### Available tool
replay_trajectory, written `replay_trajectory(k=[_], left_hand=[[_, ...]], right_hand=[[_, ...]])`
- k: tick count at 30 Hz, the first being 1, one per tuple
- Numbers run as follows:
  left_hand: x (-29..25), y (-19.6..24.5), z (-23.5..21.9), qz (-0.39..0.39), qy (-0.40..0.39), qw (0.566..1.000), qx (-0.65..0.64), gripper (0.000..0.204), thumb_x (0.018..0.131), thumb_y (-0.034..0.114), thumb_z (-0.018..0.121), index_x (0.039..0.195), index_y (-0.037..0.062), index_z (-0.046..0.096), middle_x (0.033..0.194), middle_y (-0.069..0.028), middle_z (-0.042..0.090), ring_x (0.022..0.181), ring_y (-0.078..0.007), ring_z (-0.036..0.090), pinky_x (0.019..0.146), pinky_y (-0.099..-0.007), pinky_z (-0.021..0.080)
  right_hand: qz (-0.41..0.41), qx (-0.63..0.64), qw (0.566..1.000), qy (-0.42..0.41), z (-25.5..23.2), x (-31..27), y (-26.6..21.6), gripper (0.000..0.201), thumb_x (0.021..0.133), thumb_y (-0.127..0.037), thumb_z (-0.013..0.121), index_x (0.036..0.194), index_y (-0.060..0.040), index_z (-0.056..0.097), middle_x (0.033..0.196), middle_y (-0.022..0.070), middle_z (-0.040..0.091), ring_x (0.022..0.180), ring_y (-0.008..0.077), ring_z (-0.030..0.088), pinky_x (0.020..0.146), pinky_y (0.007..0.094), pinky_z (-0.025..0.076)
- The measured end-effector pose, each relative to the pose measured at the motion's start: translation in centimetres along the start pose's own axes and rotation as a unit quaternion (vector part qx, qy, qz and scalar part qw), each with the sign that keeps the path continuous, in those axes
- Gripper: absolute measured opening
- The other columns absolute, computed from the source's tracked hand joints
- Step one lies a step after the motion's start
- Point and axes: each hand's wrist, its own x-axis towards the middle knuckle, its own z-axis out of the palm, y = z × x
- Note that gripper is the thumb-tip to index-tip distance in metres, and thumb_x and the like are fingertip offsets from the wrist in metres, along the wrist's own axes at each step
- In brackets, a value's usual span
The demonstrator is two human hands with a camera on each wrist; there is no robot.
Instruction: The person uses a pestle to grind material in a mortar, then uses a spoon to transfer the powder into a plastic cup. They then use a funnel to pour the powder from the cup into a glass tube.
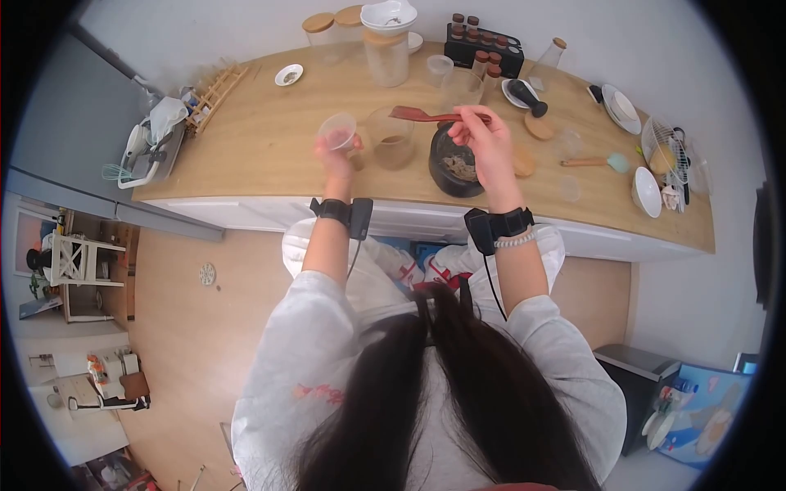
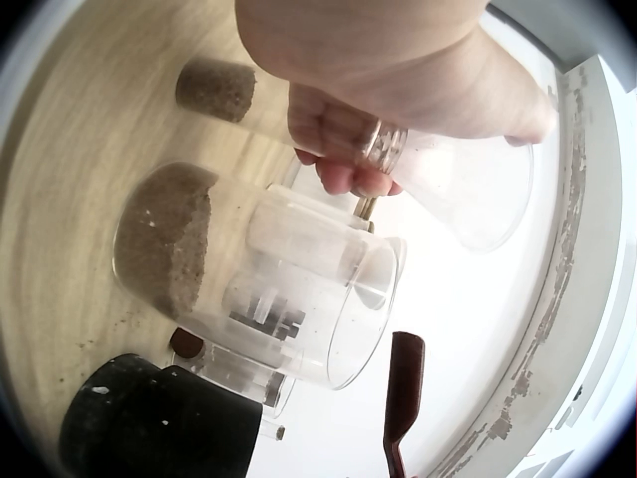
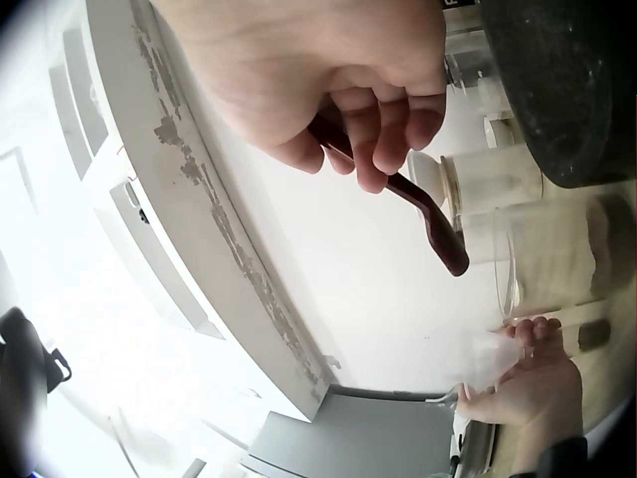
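Freely above the beaker rim (image 2: 386, 324), right fingers (image 3: 363, 124) grip a spatula (image 3: 445, 241); left fingers (image 2: 338, 177) clasp a funnelled tube (image 2: 239, 100).

Both my arms extend forward, left forearm (image 1: 326, 250) and right forearm (image 1: 521, 274) bare, hands apart. My left hand (image 1: 337, 149) is raised, its fingers (image 2: 336, 177) curled in a hold, thumb (image 2: 523, 124) on the opposite side. My right hand (image 1: 489, 146), also raised, pinches between thumb and bent fingers (image 3: 363, 139).

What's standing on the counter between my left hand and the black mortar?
In the head view, a clear beaker with brown powder stands between the left hand and black mortar.
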Motion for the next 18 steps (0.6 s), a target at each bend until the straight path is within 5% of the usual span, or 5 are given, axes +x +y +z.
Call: replay_trajectory(k=[9, 14, 18], left_hand=[[0.2, -0.3, -0.2, -0.004, 0.007, 1.0, -0.005, 0.062, 0.081, 0.058, 0.027, 0.082, 0.0017, 0.054, 0.059, -0.011, 0.052, 0.053, -0.0231, 0.05, 0.053, -0.034, 0.041], [0.4, -0.9, -0.7, -0.003, 0.011, 1.0, -0.018, 0.063, 0.081, 0.06, 0.028, 0.082, 0.0024, 0.054, 0.06, -0.011, 0.053, 0.053, -0.0231, 0.051, 0.052, -0.0346, 0.041], [0.2, -0.8, -0.4, -0.004, 0.016, 1.0, -0.007, 0.063, 0.081, 0.06, 0.028, 0.082, 0.0026, 0.054, 0.06, -0.0108, 0.053, 0.054, -0.023, 0.051, 0.052, -0.0345, 0.041]], right_hand=[[-0.023, -0.266, 0.958, -0.105, 5.2, 1.1, 0.7, 0.02, 0.088, -0.017, 0.055, 0.09, 0.0028, 0.058, 0.073, 0.0055, 0.063, 0.067, 0.0097, 0.058, 0.059, 0.0229, 0.044], [-0.03, -0.441, 0.887, -0.136, 5.8, 2.1, 3.3, 0.034, 0.086, -0.033, 0.051, 0.089, -0.0001, 0.059, 0.075, 0.0166, 0.061, 0.07, 0.0308, 0.059, 0.063, 0.0348, 0.045], [-0.033, -0.477, 0.866, -0.147, 5.9, 2.5, 4.6, 0.031, 0.086, -0.03, 0.052, 0.09, -0.0001, 0.059, 0.078, 0.0156, 0.062, 0.07, 0.028, 0.059, 0.063, 0.0331, 0.045]])
